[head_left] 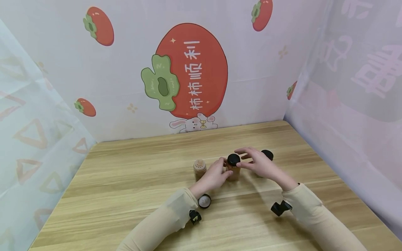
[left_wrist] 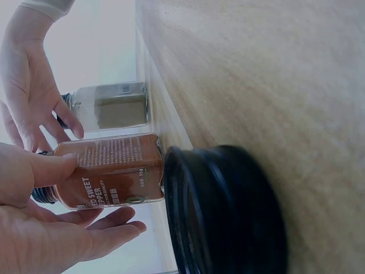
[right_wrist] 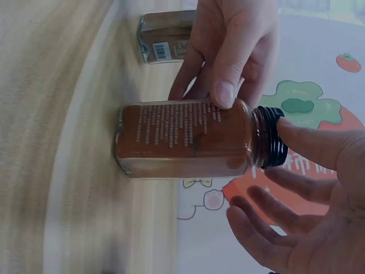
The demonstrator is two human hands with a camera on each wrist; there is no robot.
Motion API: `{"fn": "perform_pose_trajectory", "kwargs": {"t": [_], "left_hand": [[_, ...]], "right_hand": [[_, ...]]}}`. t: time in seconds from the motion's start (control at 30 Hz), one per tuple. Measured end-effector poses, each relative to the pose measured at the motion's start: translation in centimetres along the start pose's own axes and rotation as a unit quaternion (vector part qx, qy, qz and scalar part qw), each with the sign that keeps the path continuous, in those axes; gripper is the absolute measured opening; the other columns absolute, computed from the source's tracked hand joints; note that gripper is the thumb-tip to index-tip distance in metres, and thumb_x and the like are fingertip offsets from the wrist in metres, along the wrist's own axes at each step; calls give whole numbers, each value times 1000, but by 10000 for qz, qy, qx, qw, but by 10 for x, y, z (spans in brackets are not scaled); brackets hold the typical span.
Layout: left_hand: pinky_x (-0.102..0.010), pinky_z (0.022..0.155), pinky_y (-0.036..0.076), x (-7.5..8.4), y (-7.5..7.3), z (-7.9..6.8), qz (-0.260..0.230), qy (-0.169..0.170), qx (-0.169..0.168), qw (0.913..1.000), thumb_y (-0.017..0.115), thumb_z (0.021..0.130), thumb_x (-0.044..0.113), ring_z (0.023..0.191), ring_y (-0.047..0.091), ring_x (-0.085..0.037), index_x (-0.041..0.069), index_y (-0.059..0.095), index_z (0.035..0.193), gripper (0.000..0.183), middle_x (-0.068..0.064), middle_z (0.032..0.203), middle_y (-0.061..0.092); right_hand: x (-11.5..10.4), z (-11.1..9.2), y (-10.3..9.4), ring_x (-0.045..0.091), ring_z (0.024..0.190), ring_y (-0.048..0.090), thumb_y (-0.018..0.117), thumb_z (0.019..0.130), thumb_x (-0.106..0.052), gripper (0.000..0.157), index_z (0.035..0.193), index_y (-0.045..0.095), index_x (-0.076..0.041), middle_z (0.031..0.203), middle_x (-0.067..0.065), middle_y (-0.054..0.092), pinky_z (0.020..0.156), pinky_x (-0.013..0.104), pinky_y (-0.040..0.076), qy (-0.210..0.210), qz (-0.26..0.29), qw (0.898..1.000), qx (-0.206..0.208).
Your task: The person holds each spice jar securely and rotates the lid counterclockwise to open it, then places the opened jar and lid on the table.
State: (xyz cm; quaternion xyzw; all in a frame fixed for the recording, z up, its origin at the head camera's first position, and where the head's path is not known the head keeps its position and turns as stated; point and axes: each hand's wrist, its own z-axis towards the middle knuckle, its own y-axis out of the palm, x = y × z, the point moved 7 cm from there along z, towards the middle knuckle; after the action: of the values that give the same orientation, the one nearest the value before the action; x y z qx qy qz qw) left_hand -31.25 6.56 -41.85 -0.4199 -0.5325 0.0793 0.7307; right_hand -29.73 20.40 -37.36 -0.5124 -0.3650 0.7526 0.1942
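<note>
A glass spice jar of red-brown powder (left_wrist: pixel 108 171), its label reading "sweet pepper", stands upright on the table. My left hand (head_left: pixel 215 176) holds it by the upper body, thumb on one face and fingers on the other side. On top of the jar is a black cap (head_left: pixel 233 159). My right hand (head_left: pixel 259 164) is at this cap, thumb on its near edge and index finger at its far edge. The other right fingers (right_wrist: pixel 251 234) are spread loosely beside it. Glass threads show just under the cap in the right wrist view.
Left of the jar stands a spice jar with a bare sprinkler top (head_left: pixel 199 165). A loose black cap (head_left: pixel 204 201) lies by the left wrist, pale inside up. Behind the right hand is another jar of greenish-brown powder (left_wrist: pixel 120 108), black-capped. Printed cloth walls (head_left: pixel 125 69) border the wooden table (head_left: pixel 132 174).
</note>
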Motion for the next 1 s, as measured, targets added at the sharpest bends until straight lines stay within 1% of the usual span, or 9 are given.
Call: {"fn": "perform_pose_trajectory", "kwargs": {"t": [0.1, 0.23, 0.33, 0.47, 0.57, 0.7, 0.83, 1.0], "left_hand": [[-36, 92, 48, -1, 0, 0, -24, -16, -17, 10000, 58, 95, 22, 114, 56, -24, 5, 49, 123, 34, -15, 123, 57], [-37, 92, 48, -2, 1, 1, -57, -39, -25, 10000, 58, 95, 22, 115, 55, -24, 5, 49, 125, 35, -15, 124, 57], [-35, 91, 48, -3, 1, 1, -60, -46, -30, 10000, 57, 95, 23, 115, 56, -23, 6, 48, 125, 36, -14, 125, 57], [-31, 86, 48, -3, 2, 0, -45, -26, -27, 10000, 57, 95, 23, 108, 57, -20, 6, 48, 125, 35, -13, 123, 57], [-29, 82, 48, -3, 1, 0, -45, -7, -25, 10000, 58, 95, 23, 103, 57, -18, 6, 49, 124, 35, -13, 121, 58], [-29, 83, 48, -2, 1, 0, -20, -11, -32, 10000, 58, 95, 24, 104, 57, -19, 5, 49, 124, 35, -13, 121, 58], [-32, 86, 48, -1, 1, 1, 9, -15, -28, 10000, 57, 95, 23, 108, 57, -20, 5, 49, 124, 34, -14, 122, 58], [-34, 88, 49, 0, 0, 1, 33, 49, 9, 10000, 58, 95, 21, 108, 57, -22, 5, 50, 121, 33, -14, 121, 58]], "right_hand": [[1, -2, 0, 40, 107, 60, 70, 87, -25, 46, 125, 56, -3, 127, 18, 58, 84, 46, 53, 186, -2, 9994, 299], [1, -4, 1, 40, 104, 61, 72, 85, -25, 44, 120, 58, -2, 120, 18, 61, 81, 46, 54, 282, -62, 9974, 654], [0, -5, 4, 39, 103, 62, 73, 84, -24, 42, 117, 59, -2, 118, 18, 61, 79, 46, 55, 275, -120, 9962, 817], [-2, -5, 6, 38, 103, 62, 74, 83, -25, 42, 115, 60, -2, 116, 18, 62, 78, 48, 55, 266, -129, 9952, 930], [-4, -5, 6, 39, 102, 62, 74, 82, -26, 42, 114, 60, -2, 115, 19, 62, 77, 48, 55, 236, -143, 9952, 942], [-6, -4, 5, 38, 102, 63, 74, 82, -25, 41, 114, 60, -2, 114, 20, 60, 78, 46, 55, 179, -197, 9956, 894], [-7, -2, 4, 38, 103, 62, 73, 83, -22, 40, 115, 60, -1, 113, 20, 58, 79, 45, 56, 61, -198, 9970, 748], [-9, 1, 2, 41, 105, 61, 72, 85, -19, 37, 116, 61, -1, 117, 20, 57, 80, 44, 56, -156, -155, 9988, 443]]}}
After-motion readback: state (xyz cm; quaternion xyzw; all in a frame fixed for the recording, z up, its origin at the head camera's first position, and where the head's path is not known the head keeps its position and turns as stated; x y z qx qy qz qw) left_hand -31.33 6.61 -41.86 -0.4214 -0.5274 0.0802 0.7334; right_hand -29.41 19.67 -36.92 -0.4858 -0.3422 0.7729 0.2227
